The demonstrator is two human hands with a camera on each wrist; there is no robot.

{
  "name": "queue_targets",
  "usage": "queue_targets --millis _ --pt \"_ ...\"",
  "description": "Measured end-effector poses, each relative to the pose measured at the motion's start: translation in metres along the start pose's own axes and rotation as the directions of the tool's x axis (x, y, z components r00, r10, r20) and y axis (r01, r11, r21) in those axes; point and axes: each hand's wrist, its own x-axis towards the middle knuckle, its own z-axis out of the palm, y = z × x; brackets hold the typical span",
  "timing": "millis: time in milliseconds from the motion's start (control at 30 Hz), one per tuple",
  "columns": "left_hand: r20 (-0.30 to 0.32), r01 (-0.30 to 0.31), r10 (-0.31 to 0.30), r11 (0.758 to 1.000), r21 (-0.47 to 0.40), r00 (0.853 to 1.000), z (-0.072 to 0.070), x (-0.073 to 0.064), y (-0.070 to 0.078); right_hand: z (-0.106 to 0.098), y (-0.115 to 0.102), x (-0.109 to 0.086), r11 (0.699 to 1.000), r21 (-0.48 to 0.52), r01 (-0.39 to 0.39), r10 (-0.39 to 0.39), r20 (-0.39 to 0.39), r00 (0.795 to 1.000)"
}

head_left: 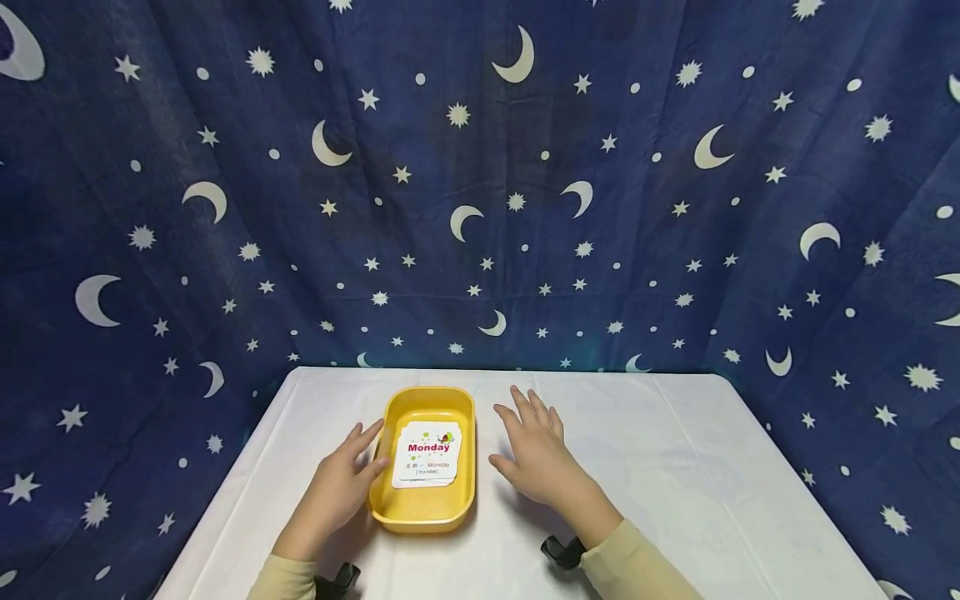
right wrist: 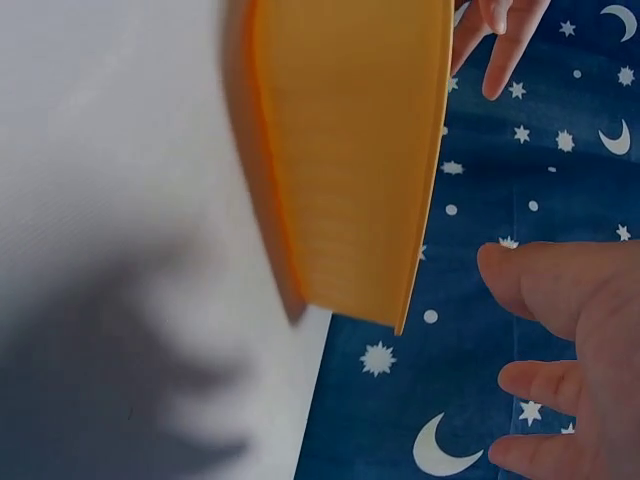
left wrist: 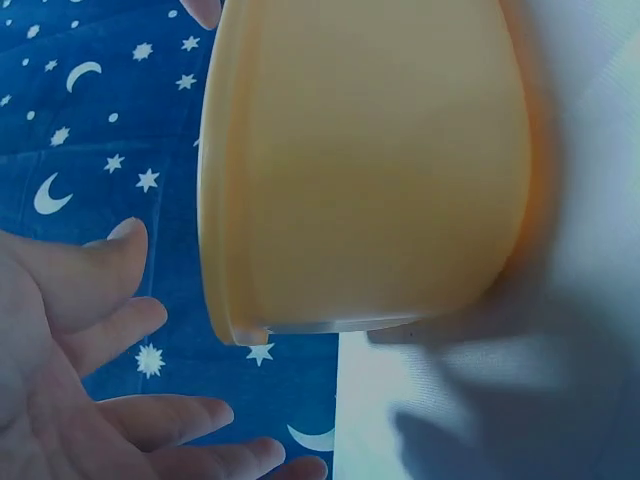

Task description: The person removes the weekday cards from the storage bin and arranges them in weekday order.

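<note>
A yellow plastic tray [head_left: 422, 515] with rounded corners stands on the white-covered table, its outer wall large in both wrist views. Inside it lies a small stack of white cards [head_left: 427, 454]; the top one reads "Monday" in red, with a colourful picture at its corner. My left hand [head_left: 335, 492] hovers at the tray's left rim, fingers spread and holding nothing. In the left wrist view its fingers [left wrist: 170, 418] are extended beside the wall. To the right of the tray, my right hand [head_left: 536, 454] is raised above the table, apart from the tray, its fingers spread.
A white cloth [head_left: 675, 467] covers the table. Behind and on both sides hangs a dark blue curtain [head_left: 510, 275] with moons and stars. Black straps show at both wrists, below the beige sleeves [head_left: 637, 562].
</note>
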Motion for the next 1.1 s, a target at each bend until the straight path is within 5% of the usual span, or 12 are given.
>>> queue_targets --millis 600,833,1100 --pt "-0.028 0.043 -0.047 0.991 -0.130 0.998 0.002 0.006 -0.016 0.013 -0.038 0.029 0.999 0.046 0.026 -0.029 0.070 0.997" --pt "-0.028 0.084 -0.095 0.963 -0.255 0.995 0.005 0.008 -0.018 0.022 -0.044 0.039 0.998 0.017 0.065 -0.066 0.094 0.993" --pt "-0.040 0.072 -0.088 0.951 -0.302 0.995 0.007 0.009 -0.018 0.032 -0.054 0.048 0.995 -0.028 0.096 -0.092 0.124 0.988"
